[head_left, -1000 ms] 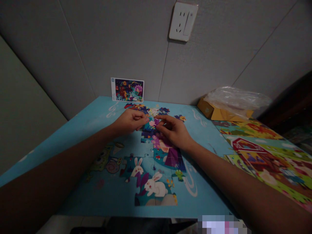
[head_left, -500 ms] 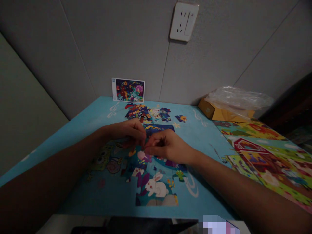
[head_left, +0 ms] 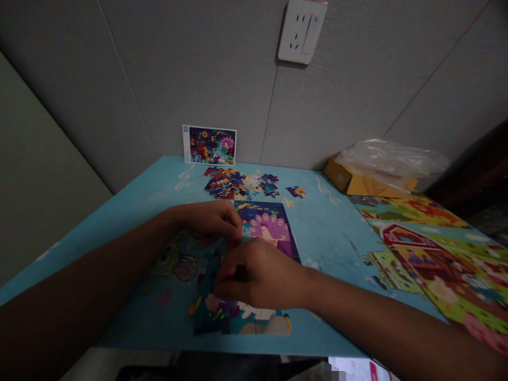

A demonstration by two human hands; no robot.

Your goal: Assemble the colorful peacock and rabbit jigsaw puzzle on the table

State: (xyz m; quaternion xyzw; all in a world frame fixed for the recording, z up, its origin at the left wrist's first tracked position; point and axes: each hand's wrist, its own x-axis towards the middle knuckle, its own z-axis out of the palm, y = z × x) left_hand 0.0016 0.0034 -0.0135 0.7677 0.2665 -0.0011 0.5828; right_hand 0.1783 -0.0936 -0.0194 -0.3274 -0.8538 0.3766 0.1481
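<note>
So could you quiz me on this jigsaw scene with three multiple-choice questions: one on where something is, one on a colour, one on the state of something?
1. Where is the small printed reference picture card?
A. Propped against the grey wall at the table's far edge
B. Flat under the right hand
C. On the yellow box

2. What colour is the tabletop?
A. Red
B. Light blue
C. Black

3. What state is the colourful jigsaw puzzle in?
A. Fully boxed
B. Complete
C. Partly joined, with a heap of loose pieces behind

Answers: 1 A, the card stands upright at the wall. 2 B, blue shows around the left hand and right hand. 3 C, the peacock section is joined while the pieces lie loose.
</note>
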